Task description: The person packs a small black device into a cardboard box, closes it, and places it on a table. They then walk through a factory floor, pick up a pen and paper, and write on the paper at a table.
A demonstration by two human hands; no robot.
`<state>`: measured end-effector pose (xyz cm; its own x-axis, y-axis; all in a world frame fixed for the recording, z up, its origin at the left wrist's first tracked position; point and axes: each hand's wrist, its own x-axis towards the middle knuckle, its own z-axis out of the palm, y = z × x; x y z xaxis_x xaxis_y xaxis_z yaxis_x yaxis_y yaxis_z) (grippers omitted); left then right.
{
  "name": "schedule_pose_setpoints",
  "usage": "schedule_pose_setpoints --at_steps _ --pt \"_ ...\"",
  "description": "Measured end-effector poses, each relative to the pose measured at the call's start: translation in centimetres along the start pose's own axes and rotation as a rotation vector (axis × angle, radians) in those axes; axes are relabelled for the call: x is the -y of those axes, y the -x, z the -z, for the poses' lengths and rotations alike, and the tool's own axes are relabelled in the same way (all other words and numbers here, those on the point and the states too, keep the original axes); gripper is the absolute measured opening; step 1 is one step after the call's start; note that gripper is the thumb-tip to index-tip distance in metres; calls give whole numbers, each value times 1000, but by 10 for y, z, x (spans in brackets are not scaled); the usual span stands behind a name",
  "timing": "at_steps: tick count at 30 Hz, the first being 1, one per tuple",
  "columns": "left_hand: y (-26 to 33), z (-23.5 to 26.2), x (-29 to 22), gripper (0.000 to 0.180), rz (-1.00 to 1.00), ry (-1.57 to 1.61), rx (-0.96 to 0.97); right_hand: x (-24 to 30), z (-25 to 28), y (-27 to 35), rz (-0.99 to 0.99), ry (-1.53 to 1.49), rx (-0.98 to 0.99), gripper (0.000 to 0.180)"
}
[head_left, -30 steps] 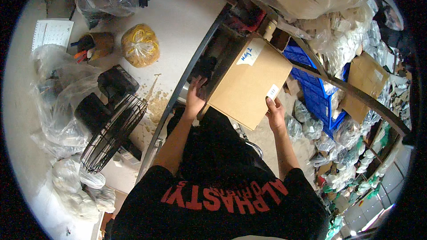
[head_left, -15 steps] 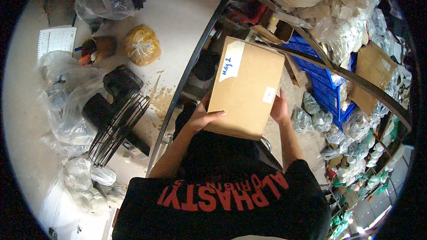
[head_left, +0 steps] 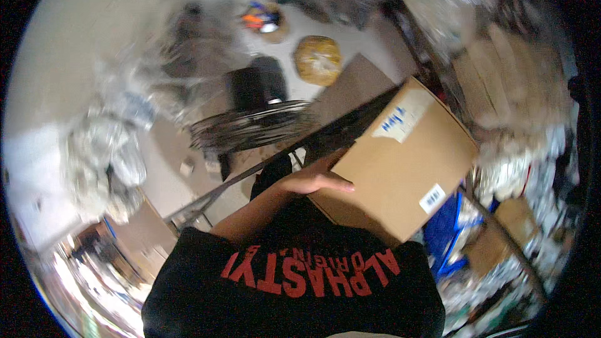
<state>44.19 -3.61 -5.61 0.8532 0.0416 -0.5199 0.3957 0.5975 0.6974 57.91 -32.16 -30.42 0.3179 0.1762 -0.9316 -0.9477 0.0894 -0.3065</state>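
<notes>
One cardboard box [head_left: 400, 156] sits centre-right of frame, tilted, held against the chest. Left hand [head_left: 313, 181] lies flat on its near edge, fingers extended, gripping. Right hand hidden, can't tell. Looks stiff, moderately heavy; best held at opposite edges.

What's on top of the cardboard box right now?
On the box: two white stickers, one near its far edge and a small one nearer. The left hand grips its left edge. The right hand is hidden behind it.
</notes>
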Motion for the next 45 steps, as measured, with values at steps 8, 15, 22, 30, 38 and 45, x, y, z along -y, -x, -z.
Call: schedule_pose_setpoints --at_steps 8,15,22,30,38,45 --pt "38 -1 -9 103 -94 223 6 39 -49 -9 -16 360 142 69" --pt "82 -15 -52 99 -178 253 61 79 -84 19 79 563 248 73" --pt "119 -19 -59 107 -544 1 -22 115 -156 115 297 856 424 79" --pt "351 73 -46 103 -620 135 -469 46 -267 302 538 1028 1293 86" --pt "437 242 142 72 -603 736 -606 -217 -381 354 289 1012 1106 69" --pt "360 258 229 71 -453 908 -722 -273 -374 357 -39 766 1118 61"
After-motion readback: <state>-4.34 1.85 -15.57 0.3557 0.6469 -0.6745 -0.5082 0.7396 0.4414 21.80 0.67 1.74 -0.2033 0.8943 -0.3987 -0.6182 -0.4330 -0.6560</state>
